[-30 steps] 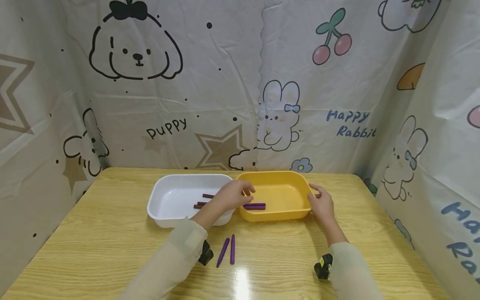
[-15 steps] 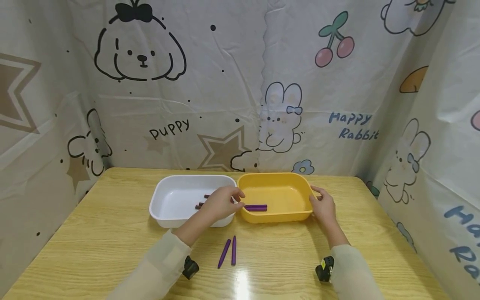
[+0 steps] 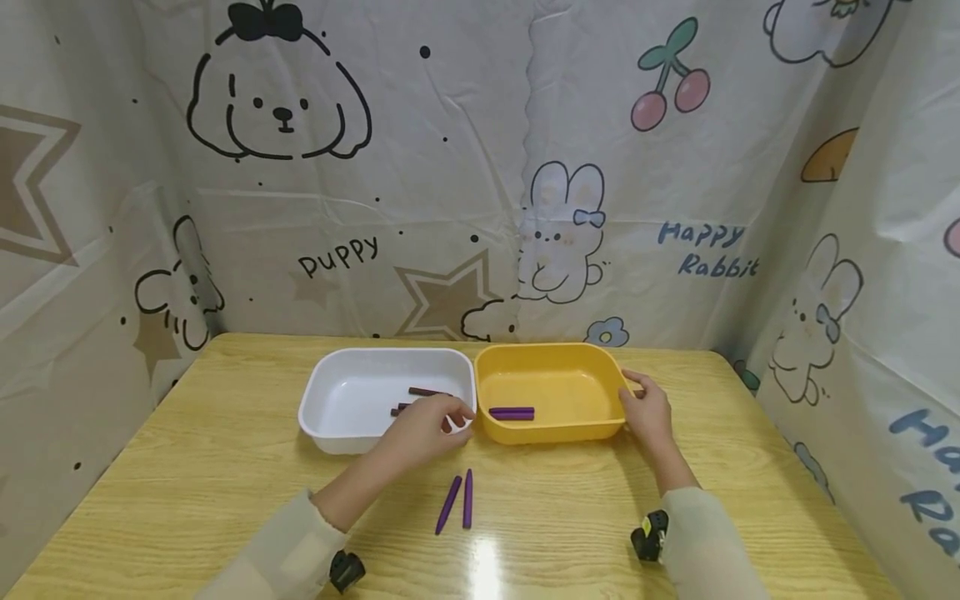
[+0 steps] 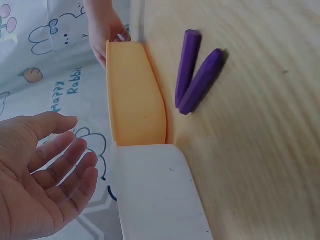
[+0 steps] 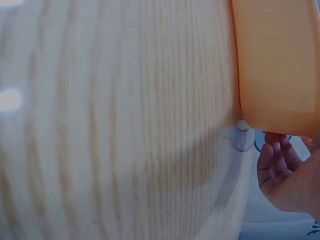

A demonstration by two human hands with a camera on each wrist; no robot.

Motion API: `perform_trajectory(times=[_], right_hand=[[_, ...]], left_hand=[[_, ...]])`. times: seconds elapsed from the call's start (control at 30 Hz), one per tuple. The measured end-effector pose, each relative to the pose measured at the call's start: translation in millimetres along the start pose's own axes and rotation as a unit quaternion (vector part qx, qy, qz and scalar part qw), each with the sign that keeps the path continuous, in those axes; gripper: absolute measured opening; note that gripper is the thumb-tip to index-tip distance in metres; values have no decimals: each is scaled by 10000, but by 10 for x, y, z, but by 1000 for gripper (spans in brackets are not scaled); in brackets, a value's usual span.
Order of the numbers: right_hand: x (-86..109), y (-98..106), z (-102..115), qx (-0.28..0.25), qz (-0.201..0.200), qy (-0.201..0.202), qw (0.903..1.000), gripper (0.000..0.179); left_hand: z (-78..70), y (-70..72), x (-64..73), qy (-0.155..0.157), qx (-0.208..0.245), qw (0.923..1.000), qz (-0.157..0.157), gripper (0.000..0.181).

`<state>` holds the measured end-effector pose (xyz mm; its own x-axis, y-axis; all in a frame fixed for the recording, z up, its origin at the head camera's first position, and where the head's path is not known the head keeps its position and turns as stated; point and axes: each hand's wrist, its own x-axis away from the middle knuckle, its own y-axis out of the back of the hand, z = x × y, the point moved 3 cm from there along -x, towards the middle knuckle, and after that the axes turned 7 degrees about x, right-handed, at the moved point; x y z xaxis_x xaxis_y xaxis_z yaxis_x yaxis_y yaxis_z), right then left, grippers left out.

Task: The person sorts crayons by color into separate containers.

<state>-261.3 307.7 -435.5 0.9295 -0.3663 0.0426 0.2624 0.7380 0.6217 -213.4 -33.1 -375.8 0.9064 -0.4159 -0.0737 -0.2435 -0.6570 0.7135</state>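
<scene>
Above the near right rim of the white tray [image 3: 386, 357] hovers my left hand [image 3: 427, 429], its fingers loosely bent and nothing in them; the left wrist view shows the palm [image 4: 35, 185] bare. Several brown crayons [image 3: 426, 391] lie in the white tray, partly hidden by that hand. My right hand [image 3: 647, 412] grips the right end of the yellow tray [image 3: 555, 432], thumb at the rim and fingers against the outer wall [image 5: 277, 112]. Two purple crayons [image 3: 512, 413] lie side by side in the yellow tray's left part.
Two more purple crayons, one slanted [image 3: 447, 505] and one straighter [image 3: 468, 498], lie on the wooden table [image 3: 555, 517] in front of the trays. The trays stand side by side. A printed curtain [image 3: 450, 192] closes off the back and sides.
My left hand has drawn back left and toward me, from over the yellow tray's left edge to the white tray's near right rim. The right hand stays on the yellow tray.
</scene>
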Motion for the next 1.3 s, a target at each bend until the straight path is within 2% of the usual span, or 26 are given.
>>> perform_trajectory(times=[0.23,0.53,0.73,1.0,1.2,1.3], right_hand=[[-7,0,4,124,-72,-30,9999,43],[-24,-12,-13,146,-111,-31,9998,43],[-20,-12,-17,100,-95,-78,9999,42],[-4,-5,-18,-39,-37,-115,9999,42],[-8,-4,-25,46,-25,-67,10000,43],[-9,-1,-16,43,-31,-79,10000,43]], left_hand=[[88,-39,151,-55,88,9999,13,19],[200,-158,315,-270,113,9992,270,21],[304,-243,417,-309,194,9990,251,16],[413,-353,481,-38,395,9988,301,14],[443,-417,497,302,314,9985,321,22],[427,-441,490,375,189,9987,297,25]])
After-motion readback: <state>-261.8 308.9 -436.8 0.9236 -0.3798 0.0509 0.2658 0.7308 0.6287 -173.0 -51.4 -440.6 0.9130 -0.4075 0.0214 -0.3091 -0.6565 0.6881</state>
